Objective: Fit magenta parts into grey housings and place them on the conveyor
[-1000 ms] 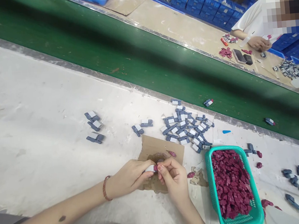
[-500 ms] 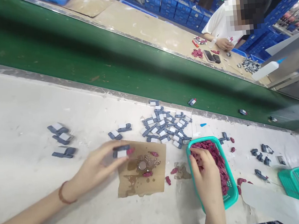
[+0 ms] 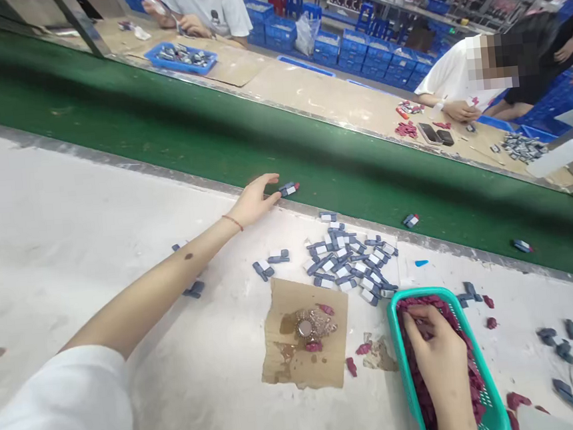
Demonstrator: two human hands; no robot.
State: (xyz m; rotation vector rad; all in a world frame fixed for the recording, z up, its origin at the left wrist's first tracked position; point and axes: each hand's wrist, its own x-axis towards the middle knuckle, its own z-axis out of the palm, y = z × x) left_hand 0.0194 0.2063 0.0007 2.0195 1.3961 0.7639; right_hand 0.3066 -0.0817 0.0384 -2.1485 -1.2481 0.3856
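Observation:
My left hand (image 3: 259, 199) reaches over the near edge of the green belt (image 3: 201, 159), fingers apart. Just beyond its fingertips a blue-grey part with a white patch and a red tip (image 3: 289, 189) lies on the belt. My right hand (image 3: 435, 339) is in the green basket (image 3: 492, 391) of dark red pieces (image 3: 472, 359), its thumb and fingers pinched together; what they hold, if anything, is hidden. Left of the basket lies a piece of brown cardboard (image 3: 279, 302) with a round metallic item (image 3: 305, 328) and a few red pieces on it.
Several blue-grey parts (image 3: 343, 253) are heaped between the cardboard and the belt. More parts (image 3: 564, 351) lie at the right. Across the belt, people work at a table (image 3: 301, 96) with a blue tray (image 3: 210, 64). Another red-tipped part (image 3: 411, 220) is on the belt.
My left hand has moved up and right from near the cardboard to the belt, and the part it held now lies there. My right hand's fingers have closed in the basket. The view has shifted left.

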